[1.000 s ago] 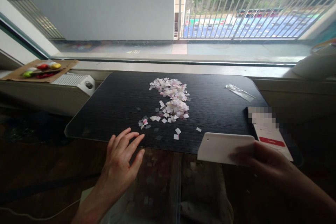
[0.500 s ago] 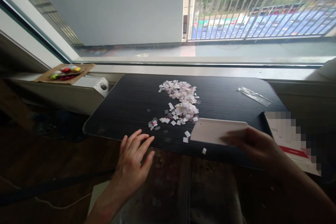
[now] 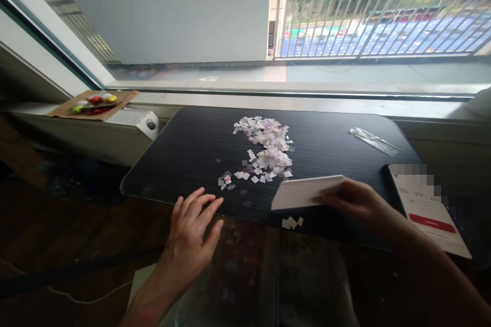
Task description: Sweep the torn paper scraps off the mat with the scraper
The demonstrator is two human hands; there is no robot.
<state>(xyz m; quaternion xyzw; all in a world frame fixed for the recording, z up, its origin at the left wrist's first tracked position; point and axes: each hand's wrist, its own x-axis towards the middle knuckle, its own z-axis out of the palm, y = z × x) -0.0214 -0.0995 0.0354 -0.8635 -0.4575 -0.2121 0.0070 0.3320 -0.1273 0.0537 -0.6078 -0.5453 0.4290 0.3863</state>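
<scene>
My right hand [image 3: 353,196] grips a flat white scraper [image 3: 303,191] with a small hole near one corner. The scraper stands tilted on its long edge over the front of the black table [image 3: 172,158]. Just in front of it, a few small white paper squares [image 3: 292,223] lie at the table's front edge. Behind the scraper is a heap of paper squares [image 3: 272,161], which runs back across the middle of the table. My left hand [image 3: 195,225] holds nothing, fingers apart, by the front edge. Several clear and white squares [image 3: 226,180] lie just beyond its fingertips.
A clear plastic sleeve [image 3: 375,141] lies at the table's back right. The phone [image 3: 427,209], its screen partly blurred, rests at the right edge. On the left, cardboard with coloured items [image 3: 95,102] sits by a radiator [image 3: 132,120]. A window lies behind the table.
My right hand has drawn the scraper toward me and slightly left, tilting it more upright. Two paper squares have moved to the front edge beside a third. My left hand has barely moved.
</scene>
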